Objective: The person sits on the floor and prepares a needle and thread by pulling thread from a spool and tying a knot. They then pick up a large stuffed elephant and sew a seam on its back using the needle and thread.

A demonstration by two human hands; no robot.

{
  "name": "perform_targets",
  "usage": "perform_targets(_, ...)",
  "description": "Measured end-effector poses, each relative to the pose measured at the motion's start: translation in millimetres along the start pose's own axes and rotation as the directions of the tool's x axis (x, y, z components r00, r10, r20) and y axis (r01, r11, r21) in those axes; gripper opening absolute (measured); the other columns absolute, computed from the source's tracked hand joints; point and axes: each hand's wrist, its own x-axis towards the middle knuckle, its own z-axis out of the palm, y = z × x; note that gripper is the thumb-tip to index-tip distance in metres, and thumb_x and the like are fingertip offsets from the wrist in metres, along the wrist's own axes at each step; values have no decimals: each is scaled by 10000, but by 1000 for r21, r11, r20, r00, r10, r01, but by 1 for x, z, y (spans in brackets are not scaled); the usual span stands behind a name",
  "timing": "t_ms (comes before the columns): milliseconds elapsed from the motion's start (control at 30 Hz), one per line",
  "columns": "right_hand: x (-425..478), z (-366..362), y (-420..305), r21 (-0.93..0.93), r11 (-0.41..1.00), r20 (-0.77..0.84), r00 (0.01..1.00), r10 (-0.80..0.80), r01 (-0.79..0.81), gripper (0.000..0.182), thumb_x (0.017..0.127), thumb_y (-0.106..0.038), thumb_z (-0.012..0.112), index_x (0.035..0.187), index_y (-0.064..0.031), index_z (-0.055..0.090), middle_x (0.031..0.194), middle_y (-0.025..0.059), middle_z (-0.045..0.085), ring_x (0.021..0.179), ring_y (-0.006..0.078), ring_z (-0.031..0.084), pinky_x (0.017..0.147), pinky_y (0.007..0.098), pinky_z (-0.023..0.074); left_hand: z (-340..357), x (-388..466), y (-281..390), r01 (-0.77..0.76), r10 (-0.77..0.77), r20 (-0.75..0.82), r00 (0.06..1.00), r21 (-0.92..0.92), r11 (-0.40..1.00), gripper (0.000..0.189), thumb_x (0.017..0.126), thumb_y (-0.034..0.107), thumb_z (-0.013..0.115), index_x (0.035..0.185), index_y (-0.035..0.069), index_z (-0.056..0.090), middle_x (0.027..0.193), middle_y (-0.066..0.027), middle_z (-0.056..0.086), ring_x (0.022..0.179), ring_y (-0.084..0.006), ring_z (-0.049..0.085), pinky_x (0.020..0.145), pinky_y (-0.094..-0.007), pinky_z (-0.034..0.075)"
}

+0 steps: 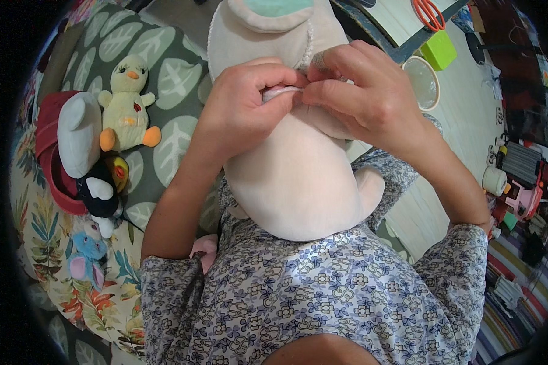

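Note:
A large cream plush toy [297,182] lies across my lap, its rounded end towards my body. My left hand [255,100] pinches a fold of its fabric between thumb and fingers. Close against it, my right hand [360,91] has thumb and fingertips together at the same fold, with a ring or band on one finger. The fingers hide whether a small thing is held there. Above the hands, a flap with a white trimmed edge and a pale green patch [278,7] belong to the plush.
On the leaf-patterned cushion at left sit a yellow duck plush [129,105], a white and red plush item [80,137], a black and white plush [101,191] and a blue plush [89,255]. At upper right are a round container [421,83], a green box [439,51] and orange-handled scissors [429,13].

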Motion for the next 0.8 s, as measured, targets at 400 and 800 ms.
perform_targets(400, -30, 1, -42, 95, 995, -152, 988, 21, -6, 213, 633, -107, 645, 845, -90, 632, 857, 39, 631, 681, 173, 583, 527, 257, 427, 14, -7, -6, -141, 143, -209, 967, 27, 990, 141, 678, -17, 684, 815, 11, 663, 673, -53, 568, 589, -143, 528, 524, -246, 391)
perform_targets(800, -28, -20, -84, 884, 315, 89, 784, 614, -346, 85, 911, -10, 383, 896, -80, 337, 716, 143, 565, 597, 149, 535, 578, 299, 474, 21, -12, -5, -237, 330, -293, 898, 310, 921, 142, 657, 14, 687, 783, 75, 660, 683, -59, 580, 569, -242, 587, 492, -310, 466)
